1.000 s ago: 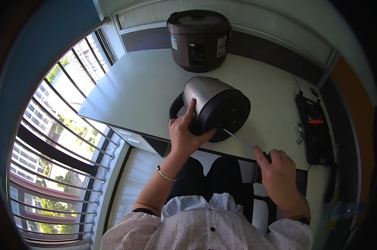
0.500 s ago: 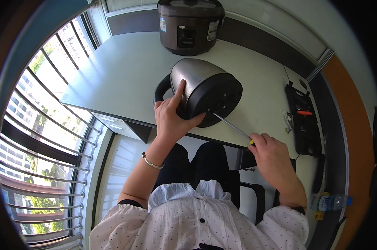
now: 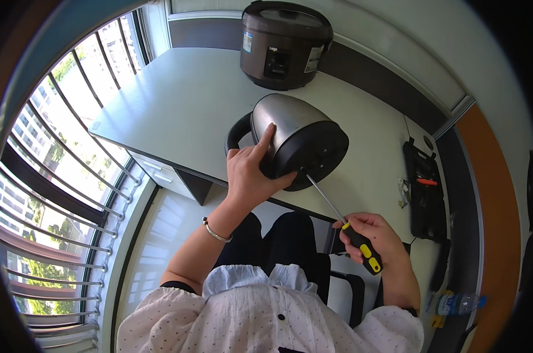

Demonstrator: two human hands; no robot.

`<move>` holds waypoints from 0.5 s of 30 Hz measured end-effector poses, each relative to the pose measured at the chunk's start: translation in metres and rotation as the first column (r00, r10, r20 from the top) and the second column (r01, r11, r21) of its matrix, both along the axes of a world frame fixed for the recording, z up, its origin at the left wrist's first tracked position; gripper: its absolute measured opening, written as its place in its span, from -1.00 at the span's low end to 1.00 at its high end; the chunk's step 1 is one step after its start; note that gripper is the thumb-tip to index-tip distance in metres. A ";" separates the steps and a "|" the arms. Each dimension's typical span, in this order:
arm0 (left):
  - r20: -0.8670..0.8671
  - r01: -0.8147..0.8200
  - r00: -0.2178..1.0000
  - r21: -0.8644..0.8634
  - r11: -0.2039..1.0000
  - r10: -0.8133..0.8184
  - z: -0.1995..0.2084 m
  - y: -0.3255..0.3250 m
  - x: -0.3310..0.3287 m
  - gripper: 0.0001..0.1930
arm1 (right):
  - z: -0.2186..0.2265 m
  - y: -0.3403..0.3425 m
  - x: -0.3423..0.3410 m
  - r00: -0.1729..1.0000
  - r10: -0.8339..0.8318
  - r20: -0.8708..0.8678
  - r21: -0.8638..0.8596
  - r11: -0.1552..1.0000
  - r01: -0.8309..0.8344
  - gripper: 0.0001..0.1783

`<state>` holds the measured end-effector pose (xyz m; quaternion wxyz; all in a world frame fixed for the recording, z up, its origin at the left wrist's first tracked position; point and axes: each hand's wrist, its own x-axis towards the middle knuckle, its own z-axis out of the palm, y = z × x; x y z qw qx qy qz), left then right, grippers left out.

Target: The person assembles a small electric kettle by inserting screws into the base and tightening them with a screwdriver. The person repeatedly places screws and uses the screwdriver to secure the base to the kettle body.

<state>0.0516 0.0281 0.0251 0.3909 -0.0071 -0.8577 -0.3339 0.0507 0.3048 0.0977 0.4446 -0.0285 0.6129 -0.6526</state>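
An electric kettle (image 3: 287, 115) with a brushed steel body lies tilted near the table's front edge. Its black underside (image 3: 319, 150) faces right and toward me, with small holes or screws in it. My left hand (image 3: 251, 173) grips the kettle low on its side, index finger stretched along the steel and thumb on the black rim. In my right hand (image 3: 375, 235) is a long screwdriver (image 3: 363, 248) with a black and yellow handle. The screwdriver's tip meets the underside close to my left thumb. My right fingers curl loosely about the handle, which stays largely uncovered.
A brown rice cooker (image 3: 284, 50) stands at the back of the white table (image 3: 178, 100). On the right lies an open black tool case (image 3: 422, 191) with a red-handled tool, small loose parts beside it. A plastic bottle (image 3: 457, 304) is at lower right. Barred windows line the left.
My right hand has shifted its grip and rolled open somewhat, so the screwdriver's handle now shows. The whole view has moved slightly; the left hand keeps its hold on the kettle.
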 end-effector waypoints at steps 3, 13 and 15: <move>0.016 0.003 1.000 0.004 1.000 -0.003 0.002 0.000 0.000 -0.08 | -0.004 -0.004 0.004 0.999 -0.035 -0.010 0.009 0.999 0.035 -0.69; 0.014 0.005 1.000 0.003 1.000 -0.005 0.000 -0.001 -0.001 -0.06 | -0.012 -0.006 0.004 0.998 -0.027 -0.052 -0.023 0.999 0.026 -0.69; 0.021 -0.002 1.000 0.010 1.000 0.002 -0.001 -0.001 0.000 -0.07 | -0.014 -0.006 0.001 0.997 -0.034 0.064 -0.091 0.995 0.040 -0.69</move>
